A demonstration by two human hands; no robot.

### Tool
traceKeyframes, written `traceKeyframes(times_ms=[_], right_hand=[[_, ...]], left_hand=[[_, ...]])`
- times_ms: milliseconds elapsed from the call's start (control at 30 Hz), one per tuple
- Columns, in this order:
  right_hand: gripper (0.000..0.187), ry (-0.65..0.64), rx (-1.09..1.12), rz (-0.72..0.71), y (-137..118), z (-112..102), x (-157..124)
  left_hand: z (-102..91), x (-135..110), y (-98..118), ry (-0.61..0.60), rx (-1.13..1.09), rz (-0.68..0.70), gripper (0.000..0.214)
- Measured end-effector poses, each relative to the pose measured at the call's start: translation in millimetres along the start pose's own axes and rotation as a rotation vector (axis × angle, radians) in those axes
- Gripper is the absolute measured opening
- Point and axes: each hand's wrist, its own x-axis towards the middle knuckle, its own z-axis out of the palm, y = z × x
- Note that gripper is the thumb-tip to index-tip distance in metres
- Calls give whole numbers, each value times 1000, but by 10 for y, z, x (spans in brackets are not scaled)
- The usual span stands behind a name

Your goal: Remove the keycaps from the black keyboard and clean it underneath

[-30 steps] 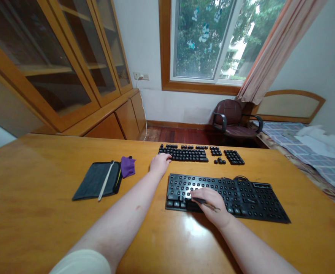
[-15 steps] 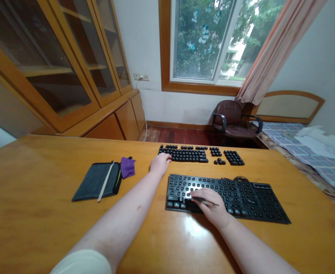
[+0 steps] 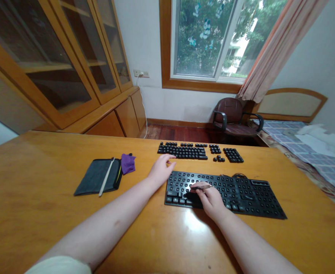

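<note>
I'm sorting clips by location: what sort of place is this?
Probably a home bedroom, judging by the bed, the pink curtain at the window and the glass-fronted cabinet.

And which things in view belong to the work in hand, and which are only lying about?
In the work, it seems:
black rectangular keyboard, partly stripped
thin dark tool in the right hand
loose black plastic keycaps in rows

Probably just lying about:
flat dark-grey pouch
pale slender stick across it
small purple cloth
</note>
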Motion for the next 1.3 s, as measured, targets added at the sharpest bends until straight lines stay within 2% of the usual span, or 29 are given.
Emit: traceKeyframes(times_ms=[67,167,233,300,467,800,1300], right_hand=[[21,14,-23,13,-7,9,8],[17,24,-5,132,-9,48,20],[16,23,18,212,-14,73,36],[16,17,16,256,-24,86,58],[18,-13,19,320,-25,88,89],[20,-4,213,371,155,140,32],[15,-57,201,395,30,85,97]], left_hand=[[37,-288,35,-40,-40,-45,37],[103,-716,67,-145,-65,-144,57],[147,-902,90,-205,-91,-167,65],[187,-982,114,-227,-123,-176,70],[255,-962,120,-222,-144,-163,77],[263,-953,88,-223,-132,-163,78],[262,-933,121,-267,-137,-172,83]])
